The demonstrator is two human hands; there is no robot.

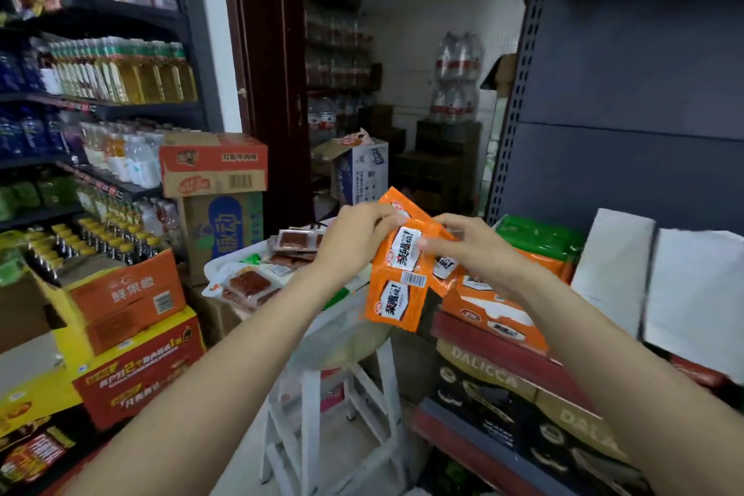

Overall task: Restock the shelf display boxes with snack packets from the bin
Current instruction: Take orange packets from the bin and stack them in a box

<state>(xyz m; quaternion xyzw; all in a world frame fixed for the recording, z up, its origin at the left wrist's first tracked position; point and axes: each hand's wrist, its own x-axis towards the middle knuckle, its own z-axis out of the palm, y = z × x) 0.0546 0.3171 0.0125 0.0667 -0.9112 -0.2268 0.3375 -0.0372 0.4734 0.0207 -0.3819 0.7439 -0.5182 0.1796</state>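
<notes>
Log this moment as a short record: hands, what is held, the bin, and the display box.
left hand: pinches the upper left of the orange packets
right hand: grips the same packets from the right
orange packets: a small bunch, held upright above the stool
bin: white, on the stool, holds clear packets with red-brown contents
display box: orange, on the right shelf, already holds matching packets
</notes>
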